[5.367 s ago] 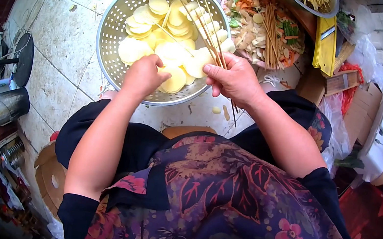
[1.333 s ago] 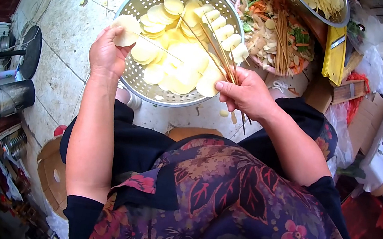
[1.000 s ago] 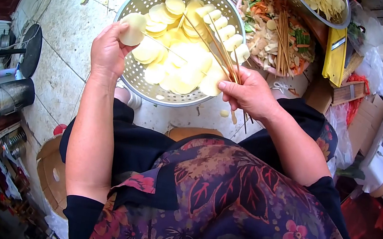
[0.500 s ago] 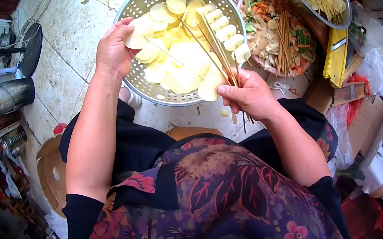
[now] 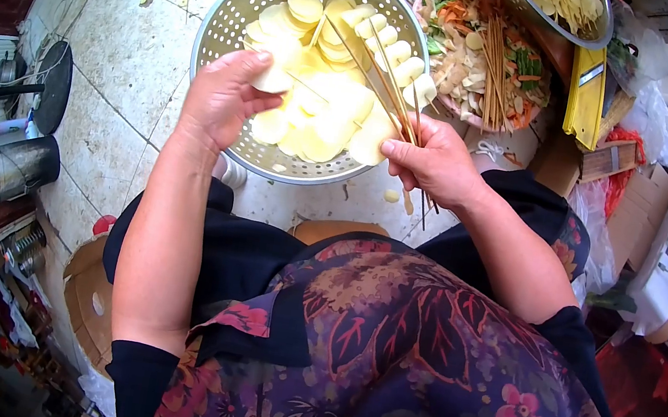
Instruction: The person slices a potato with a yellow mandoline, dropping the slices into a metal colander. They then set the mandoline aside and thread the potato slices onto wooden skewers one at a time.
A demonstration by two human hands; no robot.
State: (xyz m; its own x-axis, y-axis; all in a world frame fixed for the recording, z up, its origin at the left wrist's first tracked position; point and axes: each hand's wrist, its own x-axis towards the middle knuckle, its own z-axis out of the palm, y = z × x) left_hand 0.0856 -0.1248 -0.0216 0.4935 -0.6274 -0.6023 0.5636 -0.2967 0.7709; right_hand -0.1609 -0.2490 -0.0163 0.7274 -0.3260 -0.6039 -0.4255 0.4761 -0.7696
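A metal colander [image 5: 222,19] full of thin pale potato slices [image 5: 311,132] stands before me. My left hand [image 5: 225,97] is closed on a potato slice [image 5: 276,75] over the colander's left side, thumb on top. My right hand [image 5: 436,162] grips a bundle of bamboo skewers [image 5: 377,79], their tips fanning up and left over the slices. Another slice [image 5: 373,135] sits on a skewer close to the right thumb. A thin skewer tip points at the slice in my left hand. Folded slices [image 5: 407,71] line the colander's right side.
Right of the colander, a pink basin holds mixed cut vegetables [image 5: 457,76] with loose skewers [image 5: 494,73] on top. A metal bowl of slices [image 5: 554,4] stands behind it, near a yellow slicer [image 5: 586,95]. A cardboard box [image 5: 88,293] is at my left.
My left hand has moved right and slightly down with the potato slice, nearer the skewer tip. My right hand with the skewers has barely shifted.
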